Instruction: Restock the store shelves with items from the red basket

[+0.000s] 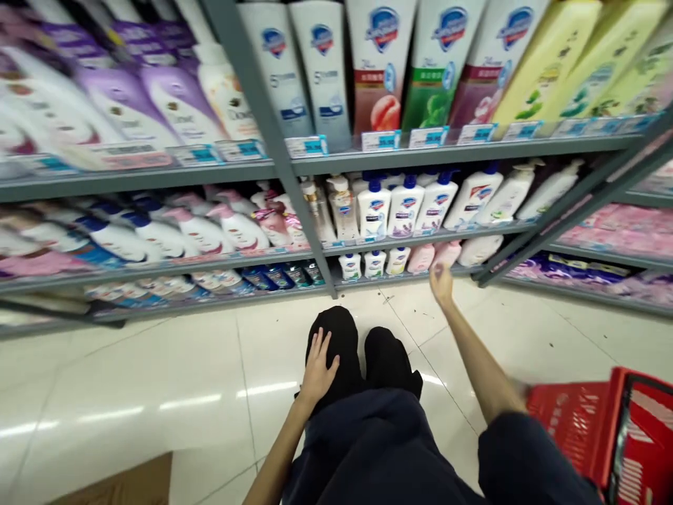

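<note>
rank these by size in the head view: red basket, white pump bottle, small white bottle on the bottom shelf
Red basket looks largest, though nearness to the camera may exaggerate it.
White pump bottle comes next.
Small white bottle looks smallest.

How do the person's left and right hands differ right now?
The left hand lies on the knee with fingers spread, while the right hand is held out forward, away from the body. The left hand is close in by the legs; the right hand is up beside a pink bottle. Both are bare.
</note>
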Demonstrator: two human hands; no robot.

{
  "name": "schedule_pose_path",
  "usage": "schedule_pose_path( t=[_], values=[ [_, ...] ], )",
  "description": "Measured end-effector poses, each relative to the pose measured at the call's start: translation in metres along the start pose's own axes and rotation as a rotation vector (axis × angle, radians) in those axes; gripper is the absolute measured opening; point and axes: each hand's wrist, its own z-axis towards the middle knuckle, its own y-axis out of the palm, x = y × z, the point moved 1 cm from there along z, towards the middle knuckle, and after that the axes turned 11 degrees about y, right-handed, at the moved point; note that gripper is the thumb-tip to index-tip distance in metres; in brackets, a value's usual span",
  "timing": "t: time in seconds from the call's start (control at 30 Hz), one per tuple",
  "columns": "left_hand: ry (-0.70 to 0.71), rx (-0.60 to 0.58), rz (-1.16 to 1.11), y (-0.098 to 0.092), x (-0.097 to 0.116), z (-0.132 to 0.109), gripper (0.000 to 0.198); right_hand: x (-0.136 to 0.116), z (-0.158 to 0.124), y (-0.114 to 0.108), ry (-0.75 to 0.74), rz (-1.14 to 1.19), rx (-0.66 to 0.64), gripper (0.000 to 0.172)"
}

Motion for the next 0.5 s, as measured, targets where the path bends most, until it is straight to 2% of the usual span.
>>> schedule_pose_path(
  t=[0.07,0.13,0.2,0.23,0.3,0.37,0.43,0.5],
  values=[
    [-0.011,0.030,0.001,0.001,0.003,0.003,0.067,0.016,-0.089,0.048,0.054,-0.082,-0.215,0.044],
    [-0.010,0.039,0.000,0.002,0.007,0.007,0.068,0.037,-0.173,0.086,0.069,-0.185,-0.399,0.044],
    [0.002,0.035,-0.002,0.003,0.012,0.010,0.071,0.058,-0.232,0.110,0.068,-0.295,-0.502,0.050],
    [0.010,0.028,0.001,0.003,0.015,0.011,0.073,0.067,-0.248,0.117,0.058,-0.342,-0.539,0.055],
    [0.014,0.016,0.010,0.003,0.021,0.014,0.076,0.085,-0.261,0.125,0.022,-0.405,-0.597,0.064],
    [0.003,0.000,0.019,0.003,0.026,0.017,0.079,0.103,-0.254,0.132,-0.039,-0.437,-0.626,0.071],
    [-0.018,-0.023,0.025,0.001,0.030,0.020,0.082,0.119,-0.240,0.140,-0.132,-0.436,-0.588,0.075],
    [-0.041,-0.048,0.036,0.001,0.035,0.022,0.087,0.131,-0.229,0.149,-0.160,-0.409,-0.530,0.068]
  ],
)
